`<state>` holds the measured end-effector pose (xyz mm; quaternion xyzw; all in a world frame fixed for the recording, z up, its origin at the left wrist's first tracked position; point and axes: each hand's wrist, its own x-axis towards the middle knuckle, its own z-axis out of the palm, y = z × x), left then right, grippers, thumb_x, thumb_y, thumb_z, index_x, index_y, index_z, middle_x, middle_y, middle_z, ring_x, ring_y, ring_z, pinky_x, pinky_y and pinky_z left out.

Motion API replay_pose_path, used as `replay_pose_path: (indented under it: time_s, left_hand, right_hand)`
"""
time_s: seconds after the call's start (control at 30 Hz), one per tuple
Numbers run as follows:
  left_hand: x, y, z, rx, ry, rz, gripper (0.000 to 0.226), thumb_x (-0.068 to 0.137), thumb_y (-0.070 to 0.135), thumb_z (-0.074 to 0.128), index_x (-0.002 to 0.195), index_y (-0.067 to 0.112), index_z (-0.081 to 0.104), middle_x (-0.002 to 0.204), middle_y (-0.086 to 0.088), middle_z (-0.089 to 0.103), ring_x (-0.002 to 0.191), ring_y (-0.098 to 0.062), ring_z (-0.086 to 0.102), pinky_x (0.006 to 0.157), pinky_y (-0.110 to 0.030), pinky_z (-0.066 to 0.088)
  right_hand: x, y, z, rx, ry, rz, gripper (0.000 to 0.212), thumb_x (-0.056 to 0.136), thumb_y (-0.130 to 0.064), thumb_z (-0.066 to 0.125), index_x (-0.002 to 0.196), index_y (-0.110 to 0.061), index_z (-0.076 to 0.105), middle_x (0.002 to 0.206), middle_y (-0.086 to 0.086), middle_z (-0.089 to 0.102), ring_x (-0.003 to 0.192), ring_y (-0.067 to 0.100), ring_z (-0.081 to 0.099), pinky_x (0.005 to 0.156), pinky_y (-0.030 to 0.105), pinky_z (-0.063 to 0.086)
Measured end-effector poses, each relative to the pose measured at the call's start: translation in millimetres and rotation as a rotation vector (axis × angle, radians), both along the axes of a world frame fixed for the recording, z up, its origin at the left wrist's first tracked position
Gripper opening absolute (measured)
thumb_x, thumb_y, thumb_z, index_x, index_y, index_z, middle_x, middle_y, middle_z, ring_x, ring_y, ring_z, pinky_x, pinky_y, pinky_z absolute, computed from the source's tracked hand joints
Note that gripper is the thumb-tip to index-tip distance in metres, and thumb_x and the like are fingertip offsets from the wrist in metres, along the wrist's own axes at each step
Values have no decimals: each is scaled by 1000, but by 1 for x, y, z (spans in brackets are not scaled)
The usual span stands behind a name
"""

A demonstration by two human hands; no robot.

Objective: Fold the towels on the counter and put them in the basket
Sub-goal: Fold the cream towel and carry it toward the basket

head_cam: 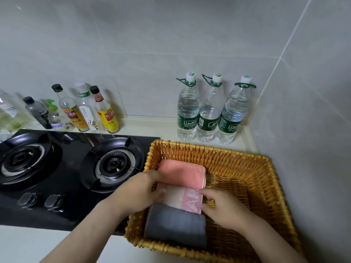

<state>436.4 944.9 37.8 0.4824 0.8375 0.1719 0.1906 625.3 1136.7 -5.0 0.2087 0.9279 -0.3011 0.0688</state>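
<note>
A woven yellow basket (256,179) stands on the counter at the right. Three folded towels lie in a row along its left side: a salmon towel (182,172) at the back, a pink-and-white towel (185,199) in the middle, a grey towel (176,224) at the front. My left hand (140,190) grips the left end of the pink-and-white towel. My right hand (222,207) holds its right end, fingers curled against the fold. Both hands are inside the basket.
A black gas hob (57,168) with two burners fills the counter to the left of the basket. Three water bottles (209,114) stand against the back wall behind the basket. Several sauce and oil bottles (79,111) line the wall behind the hob.
</note>
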Motion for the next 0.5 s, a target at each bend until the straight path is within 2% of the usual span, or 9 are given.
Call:
replay_pose_path:
  time_s: [0.13,0.27,0.4,0.5]
  left_hand:
    - [-7,-26,24,30,51,103,48,87,39,66,133,29,55,128,16,56,119,-3,52,98,-16,40]
    - [-10,-59,37,11,78,198,53,87,42,66,135,25,54,134,12,56,122,-7,53,101,-26,44]
    - [-8,-96,47,16,110,280,50,86,39,68,133,27,55,131,13,58,120,-8,55,99,-27,45]
    - [-3,-125,55,30,121,344,50,86,39,67,133,27,56,130,13,58,120,-6,54,99,-24,43]
  right_hand:
    - [-9,5,21,-32,74,-44,44,90,-42,61,133,-33,54,133,-15,55,115,0,54,100,22,43]
    - [-19,0,42,-39,100,-49,43,90,-36,63,133,-34,54,127,-16,56,108,-1,54,99,24,44]
    - [-27,-18,62,-33,150,-40,39,90,-35,64,129,-35,58,116,-18,57,102,-3,55,95,25,47]
    - [-33,-40,75,-27,172,0,37,89,-36,64,126,-37,59,117,-19,58,102,-4,55,96,27,48]
